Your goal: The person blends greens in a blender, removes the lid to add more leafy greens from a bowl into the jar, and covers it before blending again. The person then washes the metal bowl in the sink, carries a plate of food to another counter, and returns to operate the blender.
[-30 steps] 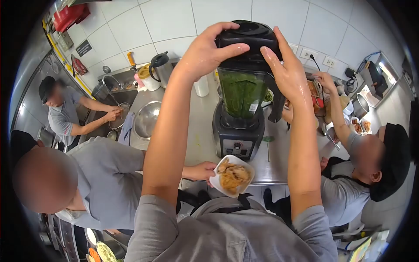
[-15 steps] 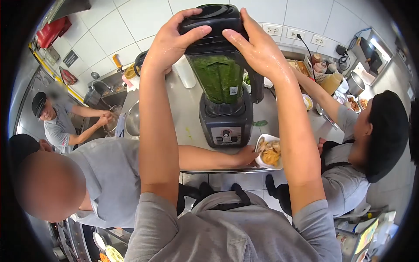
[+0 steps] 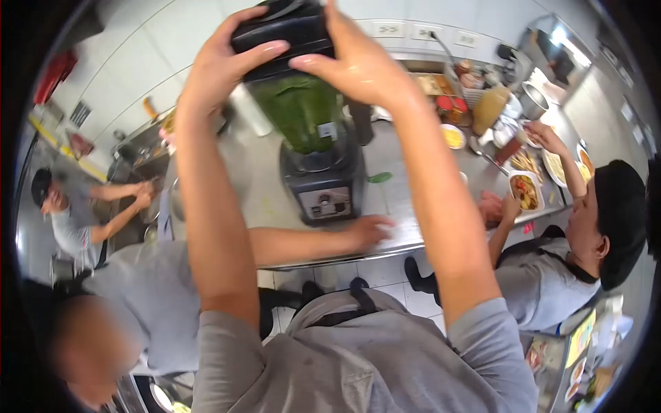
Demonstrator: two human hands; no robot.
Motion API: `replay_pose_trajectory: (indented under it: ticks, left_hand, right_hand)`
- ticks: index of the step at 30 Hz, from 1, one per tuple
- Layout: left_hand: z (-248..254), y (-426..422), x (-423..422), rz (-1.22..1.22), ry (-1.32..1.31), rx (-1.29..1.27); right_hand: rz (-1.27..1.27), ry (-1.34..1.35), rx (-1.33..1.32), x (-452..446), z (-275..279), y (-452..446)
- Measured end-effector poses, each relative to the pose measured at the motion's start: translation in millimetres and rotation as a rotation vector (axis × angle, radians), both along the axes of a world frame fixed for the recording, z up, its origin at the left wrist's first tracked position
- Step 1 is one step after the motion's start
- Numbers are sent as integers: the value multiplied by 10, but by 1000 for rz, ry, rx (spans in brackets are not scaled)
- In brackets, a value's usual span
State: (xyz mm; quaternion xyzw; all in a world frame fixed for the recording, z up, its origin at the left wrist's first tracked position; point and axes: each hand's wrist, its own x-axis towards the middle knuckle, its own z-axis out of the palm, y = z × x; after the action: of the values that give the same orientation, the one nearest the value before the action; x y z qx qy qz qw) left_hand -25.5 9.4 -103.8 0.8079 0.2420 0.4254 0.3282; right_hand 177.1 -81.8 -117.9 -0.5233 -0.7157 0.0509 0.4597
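Observation:
Both my hands are on the black blender lid (image 3: 284,49). My left hand (image 3: 219,65) grips its left side, thumb across the front. From the right, my right hand (image 3: 365,69) holds the same lid, its thumb pointing inward; its other fingers are partly out of sight. Below the lid, the blender jar (image 3: 299,113) is filled with a dark green mixture. The jar sits upright on the black blender base (image 3: 323,175), which has a knob on its front panel. A green leaf (image 3: 379,177) lies on the steel counter (image 3: 406,213) beside the base.
A co-worker's hand (image 3: 368,233) reaches across the counter in front of the blender. To the right, another person holds a white bowl of food (image 3: 526,191), near a sauce bottle (image 3: 509,146) and several dishes. Further left, someone works at a sink (image 3: 148,155).
The view has swung, so the blender appears further left. The white bowl of noodles has left the left co-worker's hand. On the right, the co-worker's hands now show at a food bowl.

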Motion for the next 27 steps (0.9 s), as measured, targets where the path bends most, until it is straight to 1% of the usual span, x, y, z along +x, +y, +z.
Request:
replay_pose_trajectory:
  ticks: [1,2,3,5,6,7,9,10,11,13,14,15,16,17,18,19,20,21,22,24,27]
  left_hand:
    - [10,-29,29,13,-31,36]
    - [14,-25,41,17,-6,72]
    - [-1,-51,63,2,-43,50]
    - [-6,-68,73,26,-11,64]
    - [-16,-71,66,6,-21,29]
    - [-30,-76,65,-15,-21,36]
    - [-42,-84,78,27,-31,53]
    - [-39,-102,80,12,-29,57]
    - [-9,-108,93,13,-20,23]
    - [3,-99,130,8,-12,-4]
    - [-29,-79,138,26,-64,58]
    - [-62,-55,137,47,-117,120]
    - [-99,-39,125,53,-116,117]
    - [-135,-30,110,61,-136,147]
    - [-161,-30,91,71,-153,173]
    - [-192,-36,83,87,-153,168]
    - [-215,-41,96,64,-178,130]
    - [-232,-44,105,40,-202,91]
    - [-247,-37,104,52,-209,101]
    - [-247,-37,101,58,-203,91]
    - [-237,-58,111,58,-193,84]
  right_hand:
    - [-45,-9,0,18,-72,14]
    - [-22,7,95,40,-153,43]
    - [5,21,193,59,-223,83]
    - [-65,15,310,44,-391,194]
    - [-31,75,230,30,-338,57]
    - [-63,69,235,14,-378,54]
    - [-79,77,281,-1,-455,102]
    - [-56,122,264,0,-479,73]
    - [-69,126,261,24,-518,22]
    - [-58,323,398,-2,-669,-81]
    - [32,488,367,5,-800,-172]
    - [-8,523,319,53,-1084,-219]
    - [-45,559,268,90,-1446,-268]
    - [5,808,110,66,-1761,-383]
    - [41,981,1,97,-2335,-378]
    - [-82,951,-203,104,-2625,-575]
    - [-132,886,-293,144,-3063,-708]
    - [-94,931,-326,149,-3463,-874]
    - [-55,970,-358,158,-3705,-1030]
    - [-77,1008,-498,145,-3783,-1314]
    - [-52,1070,-527,173,-3802,-1458]
